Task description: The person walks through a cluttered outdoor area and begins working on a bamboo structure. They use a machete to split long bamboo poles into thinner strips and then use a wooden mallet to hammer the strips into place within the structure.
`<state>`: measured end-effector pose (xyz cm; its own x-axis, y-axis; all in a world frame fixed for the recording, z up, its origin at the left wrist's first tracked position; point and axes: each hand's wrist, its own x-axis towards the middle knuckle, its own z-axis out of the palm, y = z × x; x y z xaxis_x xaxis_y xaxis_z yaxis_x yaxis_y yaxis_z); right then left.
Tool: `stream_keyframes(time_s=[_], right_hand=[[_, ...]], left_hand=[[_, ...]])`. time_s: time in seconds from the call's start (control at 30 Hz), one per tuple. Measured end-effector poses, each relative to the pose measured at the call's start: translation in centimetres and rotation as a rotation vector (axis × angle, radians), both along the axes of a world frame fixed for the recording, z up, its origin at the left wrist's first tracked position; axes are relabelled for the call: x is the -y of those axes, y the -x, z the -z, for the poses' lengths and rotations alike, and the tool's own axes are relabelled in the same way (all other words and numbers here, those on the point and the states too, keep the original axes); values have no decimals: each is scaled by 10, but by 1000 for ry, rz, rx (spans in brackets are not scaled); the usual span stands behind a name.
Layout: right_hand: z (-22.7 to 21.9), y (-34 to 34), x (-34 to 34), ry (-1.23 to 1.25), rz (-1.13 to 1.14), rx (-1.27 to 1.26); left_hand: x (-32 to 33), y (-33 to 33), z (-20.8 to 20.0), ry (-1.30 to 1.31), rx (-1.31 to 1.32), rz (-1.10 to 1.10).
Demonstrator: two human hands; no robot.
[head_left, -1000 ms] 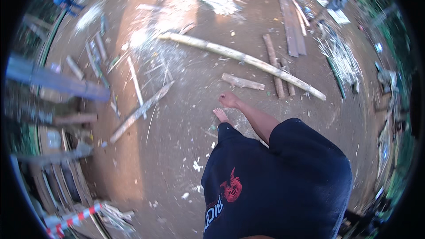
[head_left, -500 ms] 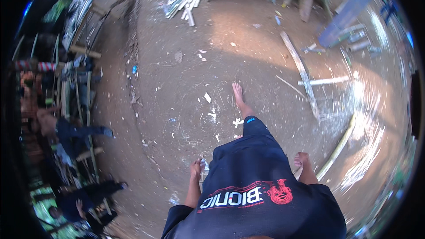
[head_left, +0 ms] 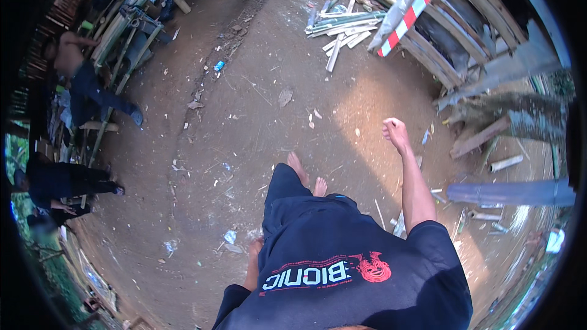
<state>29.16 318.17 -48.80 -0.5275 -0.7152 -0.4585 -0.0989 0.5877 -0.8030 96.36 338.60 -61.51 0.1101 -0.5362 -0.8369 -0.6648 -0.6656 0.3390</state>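
Note:
My right hand (head_left: 395, 134) is stretched forward over the dirt floor, its fingers curled into a loose fist. Nothing shows inside it. Close to my hip hangs my left hand (head_left: 254, 249), partly covered by my dark clothes, so its fingers are hidden. Neither hand is seen touching any object. Below me are my bare feet (head_left: 297, 168) on the soil, one ahead of the other.
Split bamboo strips (head_left: 348, 27) lie in a pile ahead, beside a red-and-white striped post (head_left: 416, 9). A blue pole (head_left: 507, 193) and bamboo pieces (head_left: 506, 163) are at right. Two people, one shirtless (head_left: 79, 67) and one in dark clothes (head_left: 58, 180), are by bamboo frames at left.
My right hand has swung forward from beside my hip, while my left has drawn back against my body. My feet have stepped, and the view has turned right, nearer the bamboo pile.

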Motion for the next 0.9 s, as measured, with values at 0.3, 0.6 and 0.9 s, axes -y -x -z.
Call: stream_keyframes(time_s=[0.3,0.6,0.9], right_hand=[[54,-5,150,-176,-165,231],[82,20,227,-678,238,376],[130,111,583,-569,81,463]], left_hand=[[212,108,20,1,43,147],[732,128,-66,366,-245,-617],[957,211,-40,273,-42,-476]])
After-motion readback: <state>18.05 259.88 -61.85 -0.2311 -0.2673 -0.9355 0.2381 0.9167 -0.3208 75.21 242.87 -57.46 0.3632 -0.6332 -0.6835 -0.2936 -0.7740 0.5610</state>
